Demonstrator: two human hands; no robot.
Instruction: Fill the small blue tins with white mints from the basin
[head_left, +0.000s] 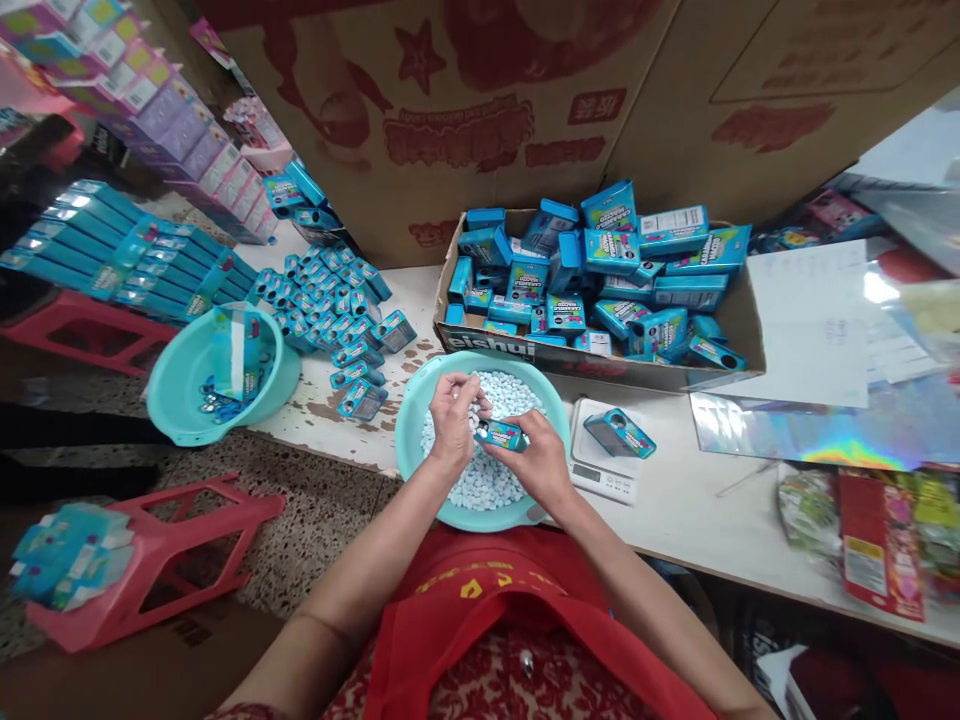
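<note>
At our far left, a red plastic stool [82, 612] bears flat blue printed cartons [71, 555]. Right of it we have a round turquoise plastic bowl [169, 400] with shiny blue scraps inside, then a cluster of small blue boxes [322, 300] with round dark openings, spread over the worn white table [300, 425].

Next comes a wide turquoise plastic basin [406, 435] filled with small rounded white pellets [484, 485]. Over it, our left hand [454, 420] has its fingers curled together around a few pellets, just beside a small blue rectangular box [504, 436]. That box lies between our two hands, above the pellets, its left end toward the left fingers; our right hand [541, 458] clamps its right end between thumb and fingers.

Behind and to the right, an open brown cardboard tray [667, 376] holds many more blue boxes. Right of the basin, a white digital scale [592, 480] carries one tilted blue box [621, 433]. Farther right lie a white paper sheet [810, 320] and an iridescent silver sheet [780, 430].
</note>
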